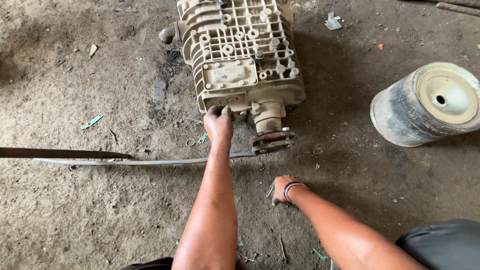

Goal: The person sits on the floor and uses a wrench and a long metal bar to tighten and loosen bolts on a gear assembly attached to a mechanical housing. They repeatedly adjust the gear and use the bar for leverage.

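A large beige cast-metal gearbox housing [240, 55] lies on the dirt floor, its ribbed face up and its round output flange [272, 142] pointing toward me. My left hand [218, 122] reaches out and grips the lower edge of the housing, just left of the flange. My right hand [282, 189] rests on the ground below the flange, with a band on the wrist; its fingers curl around a small metal piece that is mostly hidden. A long thin metal bar [140, 161] lies across the floor, its right end reaching the flange.
A dirty cylindrical drum with a pale round end [425, 105] lies at the right. A dark flat strip [60, 153] comes in from the left edge. Small scraps, a ring [190, 142] and green bits litter the packed dirt floor.
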